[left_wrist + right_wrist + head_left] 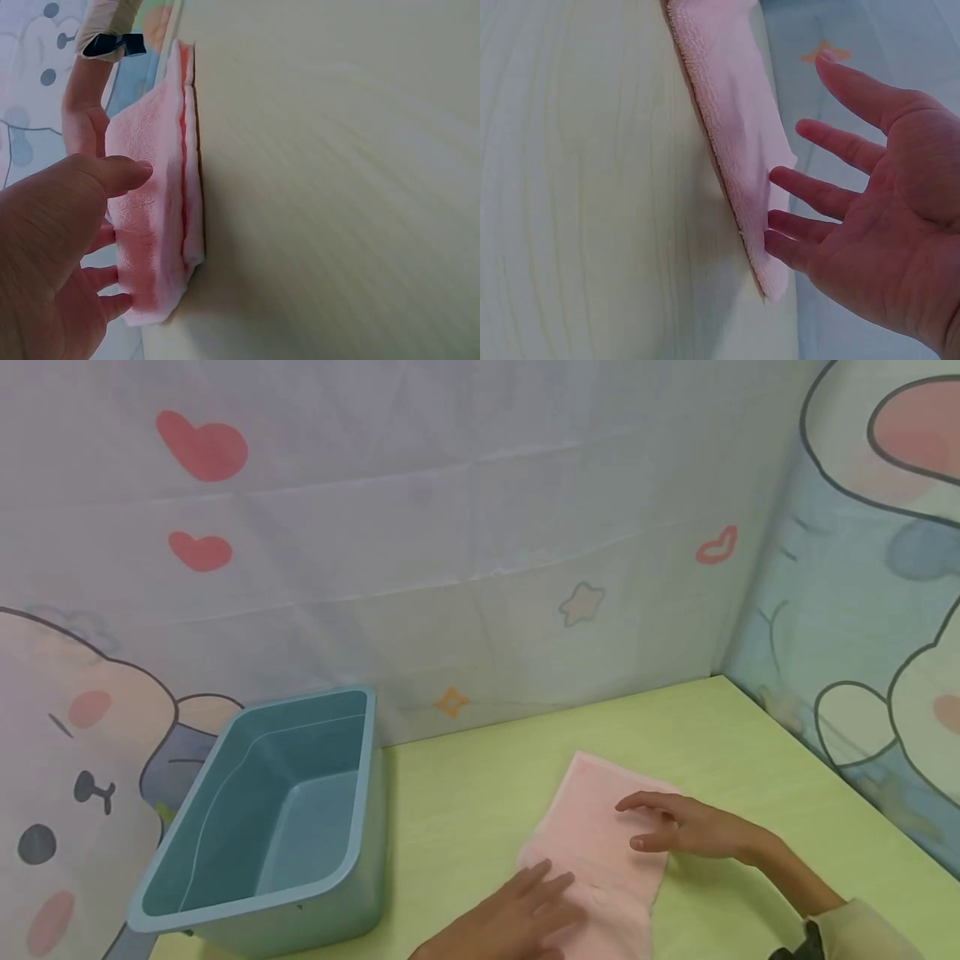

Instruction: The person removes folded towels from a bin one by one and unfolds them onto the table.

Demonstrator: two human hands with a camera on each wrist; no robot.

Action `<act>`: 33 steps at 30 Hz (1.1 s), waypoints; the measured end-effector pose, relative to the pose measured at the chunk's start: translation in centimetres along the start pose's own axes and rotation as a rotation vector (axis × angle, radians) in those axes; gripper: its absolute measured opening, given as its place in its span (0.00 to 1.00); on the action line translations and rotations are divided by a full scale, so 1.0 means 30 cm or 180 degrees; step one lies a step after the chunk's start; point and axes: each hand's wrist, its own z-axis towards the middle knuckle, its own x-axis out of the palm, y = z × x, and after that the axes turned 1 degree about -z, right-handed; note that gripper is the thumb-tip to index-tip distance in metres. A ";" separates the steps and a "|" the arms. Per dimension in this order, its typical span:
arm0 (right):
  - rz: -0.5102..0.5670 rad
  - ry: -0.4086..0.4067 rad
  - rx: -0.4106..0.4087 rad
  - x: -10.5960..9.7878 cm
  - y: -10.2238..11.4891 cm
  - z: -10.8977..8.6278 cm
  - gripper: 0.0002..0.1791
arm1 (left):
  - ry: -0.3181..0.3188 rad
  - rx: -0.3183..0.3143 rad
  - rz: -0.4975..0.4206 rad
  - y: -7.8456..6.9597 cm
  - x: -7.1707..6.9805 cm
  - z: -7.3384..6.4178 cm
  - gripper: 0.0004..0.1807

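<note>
A pink towel [592, 827] with a fuzzy surface lies on the table, its folded layers showing along the edge in the left wrist view. My left hand [517, 914] is over the near left part of the towel [146, 217], fingers spread and loosely bent, holding nothing. Over the towel's right side is my right hand [693, 828], its thumb apart from its fingers and nothing between them. In the right wrist view, the slightly bent fingers of the right hand [870, 195] overlap the towel [731, 142] edge.
A blue-green plastic tub [360, 827] stands on the left of the light green table [450, 810]. Behind the table hangs a cloth backdrop [465, 552] with hearts and stars, and another printed cloth [847, 610] borders the right side.
</note>
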 end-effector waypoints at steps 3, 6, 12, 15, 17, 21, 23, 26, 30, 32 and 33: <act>0.0036 0.0083 0.0056 0.003 -0.004 0.007 0.29 | 0.0119 -0.0029 -0.0009 -0.011 0.001 -0.004 0.24; 0.0010 0.0116 0.0014 0.005 -0.007 0.014 0.31 | 0.0193 0.0026 0.0085 -0.018 0.003 -0.006 0.26; -0.0167 0.0083 -0.0100 0.008 -0.001 0.022 0.36 | 0.0309 0.0051 0.0242 -0.029 0.012 -0.006 0.30; -0.0197 0.0050 -0.0169 0.009 -0.001 0.027 0.38 | 0.0343 0.0066 0.0327 -0.032 0.016 -0.007 0.31; -0.0224 0.0030 -0.0209 0.011 -0.004 0.030 0.39 | 0.0343 0.0090 0.0429 -0.033 0.019 -0.007 0.31; -0.0352 -0.0048 -0.0298 0.016 -0.016 0.044 0.41 | 0.0426 0.0109 0.0290 -0.033 0.021 -0.012 0.31; -0.0396 -0.0080 -0.0349 0.018 -0.020 0.054 0.42 | 0.0467 0.0069 0.0097 -0.034 0.021 -0.013 0.31; -0.0465 -0.0113 -0.0411 0.021 -0.019 0.068 0.42 | 0.0507 0.0042 -0.0065 -0.035 0.018 -0.015 0.30; -0.0678 -0.0130 -0.0355 0.028 -0.013 0.085 0.44 | 0.0517 0.0081 -0.0048 -0.036 0.018 -0.016 0.31; -0.0808 -0.0139 -0.0274 0.032 -0.010 0.094 0.45 | 0.0518 0.0092 -0.0081 -0.037 0.018 -0.019 0.31; -0.0886 -0.0143 -0.0249 0.034 -0.010 0.099 0.46 | 0.0525 0.0090 -0.0150 -0.037 0.018 -0.021 0.32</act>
